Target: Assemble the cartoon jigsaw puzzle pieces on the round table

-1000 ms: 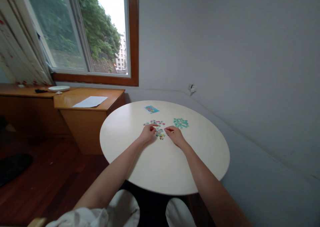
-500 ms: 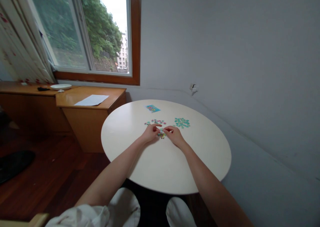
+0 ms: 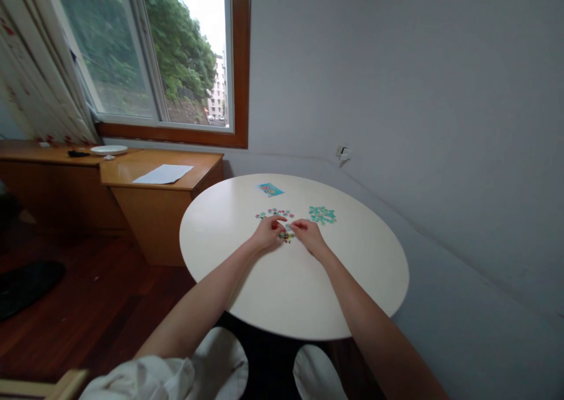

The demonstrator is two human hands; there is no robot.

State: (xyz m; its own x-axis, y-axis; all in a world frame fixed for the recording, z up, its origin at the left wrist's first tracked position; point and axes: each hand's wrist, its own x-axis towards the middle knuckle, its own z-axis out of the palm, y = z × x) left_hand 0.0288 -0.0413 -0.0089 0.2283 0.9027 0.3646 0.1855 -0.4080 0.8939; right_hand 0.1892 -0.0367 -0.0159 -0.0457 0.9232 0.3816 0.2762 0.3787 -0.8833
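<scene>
Head view: any print on the picture card point(image 3: 270, 189) at the far side of the round white table point(image 3: 291, 294) is too small to read; it shows as a blue rectangle with a multicoloured middle, set askew. Small jigsaw pieces lie in three lots. Nearest lot, the mixed pieces point(image 3: 287, 237), sits between the two hands, partly hidden by them: yellow, pale green, dark specks. Left hand point(image 3: 267, 234) just to its left, fingers curled, index reaching right over the pieces; cannot tell whether anything is pinched. Right hand point(image 3: 309, 235) just to its right, thumb and fingertips drawn together at the edge of the lot; a piece between them cannot be made out. Second lot, the loose row point(image 3: 275, 212), lies just beyond the left hand, pink, green and whitish pieces spread sideways. Third, the teal cluster point(image 3: 322, 214), lies beyond and right of the right hand, close-packed, teal to pale green with some yellowish. Farther left, a wooden desk point(image 3: 150, 212) bears a white paper sheet point(image 3: 163, 174) and a white plate point(image 3: 109, 150), below the window point(image 3: 150, 53).
</scene>
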